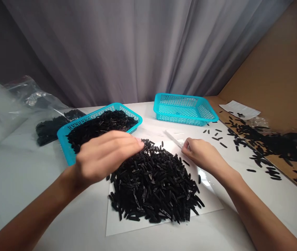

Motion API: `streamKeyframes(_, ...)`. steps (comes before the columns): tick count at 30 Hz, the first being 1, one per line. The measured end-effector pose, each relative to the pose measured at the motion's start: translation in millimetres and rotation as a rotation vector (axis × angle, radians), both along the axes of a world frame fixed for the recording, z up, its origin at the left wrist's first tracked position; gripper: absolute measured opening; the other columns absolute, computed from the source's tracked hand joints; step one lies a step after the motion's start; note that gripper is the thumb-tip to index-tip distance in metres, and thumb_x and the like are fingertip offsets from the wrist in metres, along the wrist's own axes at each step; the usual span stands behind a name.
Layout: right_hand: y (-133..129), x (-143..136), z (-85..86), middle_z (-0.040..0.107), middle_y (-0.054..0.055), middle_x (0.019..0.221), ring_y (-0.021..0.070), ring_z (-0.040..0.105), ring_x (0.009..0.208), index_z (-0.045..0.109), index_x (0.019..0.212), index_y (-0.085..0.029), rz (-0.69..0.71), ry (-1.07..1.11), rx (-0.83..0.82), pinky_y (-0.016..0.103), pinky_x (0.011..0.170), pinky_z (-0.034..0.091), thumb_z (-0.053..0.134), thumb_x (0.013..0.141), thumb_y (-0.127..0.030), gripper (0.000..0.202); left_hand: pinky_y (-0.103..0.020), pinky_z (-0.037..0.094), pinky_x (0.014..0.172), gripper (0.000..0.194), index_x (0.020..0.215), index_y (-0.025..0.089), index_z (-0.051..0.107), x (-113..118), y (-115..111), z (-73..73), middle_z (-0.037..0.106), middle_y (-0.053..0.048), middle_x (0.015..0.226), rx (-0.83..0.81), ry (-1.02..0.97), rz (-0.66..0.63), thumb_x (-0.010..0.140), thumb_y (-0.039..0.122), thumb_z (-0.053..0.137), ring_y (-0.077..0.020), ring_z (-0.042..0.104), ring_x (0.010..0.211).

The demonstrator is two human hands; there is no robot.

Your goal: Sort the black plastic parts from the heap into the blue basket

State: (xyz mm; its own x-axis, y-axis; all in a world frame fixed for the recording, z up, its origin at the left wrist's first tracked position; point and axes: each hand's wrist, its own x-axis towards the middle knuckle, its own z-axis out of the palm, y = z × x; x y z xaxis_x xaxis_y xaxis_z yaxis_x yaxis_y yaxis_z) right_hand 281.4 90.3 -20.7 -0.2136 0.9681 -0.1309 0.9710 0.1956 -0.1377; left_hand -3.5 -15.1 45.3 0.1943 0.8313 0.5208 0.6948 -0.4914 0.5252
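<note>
A heap of small, narrow black pieces (153, 184), some showing slots, lies on a white sheet (117, 225) in front of me. Over the upper left of the heap is my left hand (109, 153), back upward, its fingers pressed together and pointing right; whatever they may hold is hidden. My right hand (197, 150), at the heap's upper right, is closed on one end of a thin whitish strip (173, 138). The strip slants up and left, just beyond the heap.
Behind my left hand, a blue basket (64, 143) holds many similar black pieces. Another blue basket (187, 120) stands at the back right. Loose black pieces (242, 139) scatter along the right by a cardboard wall (276, 76). A clear plastic bag (33, 97) lies at the left.
</note>
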Motion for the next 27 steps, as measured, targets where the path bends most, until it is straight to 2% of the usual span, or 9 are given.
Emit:
streamKeyframes(3,-2,1,8.6,0.065,0.007,0.070,0.0189,0.054,0.059,0.053,0.075,-0.021,-0.048,0.217,0.093,0.030,0.055,0.031,0.050,0.089,-0.028,0.016,-0.039,0.060,0.098,0.028,0.105,0.031,0.077,13,-23,1.8,0.078,0.002,0.103,0.067,-0.042,-0.023,0.094,0.016,0.057,-0.0245,0.073,0.105)
streamKeyframes(5,-6,0,16.1,0.066,0.005,0.072,0.0151,0.050,0.055,0.052,0.082,-0.021,-0.043,0.549,0.084,0.029,0.054,0.033,0.051,0.092,-0.033,0.016,-0.036,0.061,0.098,0.034,0.114,0.033,0.074,22,-36,-0.3,0.078,0.003,0.105,0.149,-0.039,-0.024,0.097,0.013,0.052,-0.0232,0.073,0.105)
streamKeyframes(8,-17,-7,26.8,0.068,0.003,0.072,0.0119,0.047,0.053,0.047,0.096,-0.021,0.044,1.109,-0.082,0.026,0.050,0.035,0.055,0.094,-0.041,0.022,-0.034,0.064,0.093,0.042,0.121,0.035,0.070,30,-45,-7.2,0.078,0.003,0.105,0.217,0.039,0.002,0.094,0.007,0.053,-0.0236,0.074,0.103)
streamKeyframes(11,-31,-17,33.5,0.071,0.004,0.083,0.0110,0.052,0.058,0.050,0.116,-0.020,0.148,1.420,-0.254,0.024,0.050,0.040,0.073,0.086,-0.035,0.041,-0.033,0.064,0.093,0.055,0.133,0.035,0.062,32,-46,-14.5,0.077,0.004,0.108,0.277,0.108,0.016,0.092,0.000,0.052,-0.0232,0.075,0.102)
streamKeyframes(13,-40,-22,35.8,0.070,0.003,0.085,0.0109,0.057,0.062,0.057,0.121,-0.021,0.165,1.526,-0.303,0.023,0.050,0.043,0.078,0.081,-0.027,0.045,-0.032,0.063,0.095,0.065,0.142,0.036,0.051,34,-46,-17.5,0.077,0.004,0.110,0.300,0.136,0.019,0.091,-0.004,0.050,-0.0219,0.075,0.101)
streamKeyframes(18,-54,-26,38.4,0.065,0.003,0.087,0.0114,0.063,0.063,0.072,0.080,-0.021,0.236,1.650,-0.276,0.023,0.048,0.050,0.080,0.079,-0.020,0.008,-0.030,0.059,0.099,0.073,0.147,0.037,0.045,43,-53,-17.2,0.077,0.005,0.110,0.272,0.158,0.009,0.089,-0.007,0.050,-0.0207,0.074,0.102)
streamKeyframes(23,-64,-25,37.4,0.066,-0.001,0.077,0.0115,0.064,0.054,0.071,0.086,-0.024,0.244,1.690,-0.275,0.023,0.045,0.052,0.082,0.077,-0.020,0.014,-0.031,0.059,0.099,0.065,0.143,0.039,0.050,35,-50,-19.7,0.077,0.007,0.110,0.249,0.131,-0.011,0.092,-0.001,0.050,-0.0207,0.074,0.104)
streamKeyframes(25,-68,-25,37.3,0.069,0.000,0.071,0.0148,0.067,0.055,0.073,0.094,-0.024,0.220,1.645,-0.313,0.026,0.049,0.056,0.080,0.081,-0.024,0.015,-0.029,0.061,0.095,0.053,0.138,0.040,0.056,19,-39,-21.3,0.077,0.006,0.108,0.215,0.121,-0.130,0.095,0.008,0.050,-0.0207,0.074,0.103)
streamKeyframes(27,-72,-27,38.4,0.074,0.003,0.076,0.0190,0.073,0.066,0.075,0.100,-0.025,0.194,1.593,-0.339,0.031,0.060,0.061,0.077,0.084,-0.027,0.016,-0.027,0.064,0.087,0.042,0.130,0.041,0.064,1,-25,-21.6,0.077,0.008,0.106,0.073,0.151,-0.359,0.099,0.020,0.046,-0.0205,0.075,0.101)
